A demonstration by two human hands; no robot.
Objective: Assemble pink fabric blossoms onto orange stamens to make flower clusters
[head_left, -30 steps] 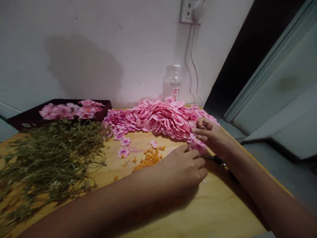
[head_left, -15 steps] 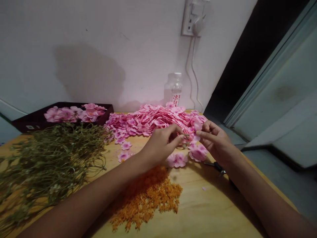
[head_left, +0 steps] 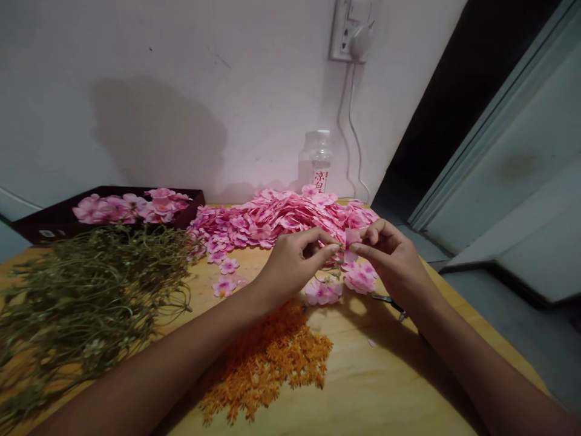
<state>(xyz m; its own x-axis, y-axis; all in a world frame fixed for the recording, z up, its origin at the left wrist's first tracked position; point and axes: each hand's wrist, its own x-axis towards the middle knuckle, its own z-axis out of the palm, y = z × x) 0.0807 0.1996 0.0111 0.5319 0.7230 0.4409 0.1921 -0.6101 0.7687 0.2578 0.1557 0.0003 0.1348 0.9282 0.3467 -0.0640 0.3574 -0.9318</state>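
Note:
My left hand [head_left: 302, 254] is closed in a pinch on a thin green artificial flower stem [head_left: 334, 274], mostly hidden by the fingers. Close beside it, my right hand [head_left: 388, 254] pinches a pink fabric flower [head_left: 352, 237] between thumb and forefinger. The fingertips of both hands nearly meet in front of a large heap of pink fabric petals [head_left: 281, 215]. Below the hands, pink blossoms [head_left: 323, 292] lie on the wooden table [head_left: 363, 387]. Under my left forearm spreads a pile of orange flower centres [head_left: 272, 363].
Green artificial stems [head_left: 91, 297] are bunched at the left. Behind them, a dark box [head_left: 59, 229] holds pink flowers. A clear bottle [head_left: 316, 158] stands against the wall, beneath a socket with a plug [head_left: 361, 42]. Scissors [head_left: 390, 301] lie beside my right wrist.
My right hand has moved left with the pink flower, closing the gap to my left hand's fingertips. The view has shifted slightly.

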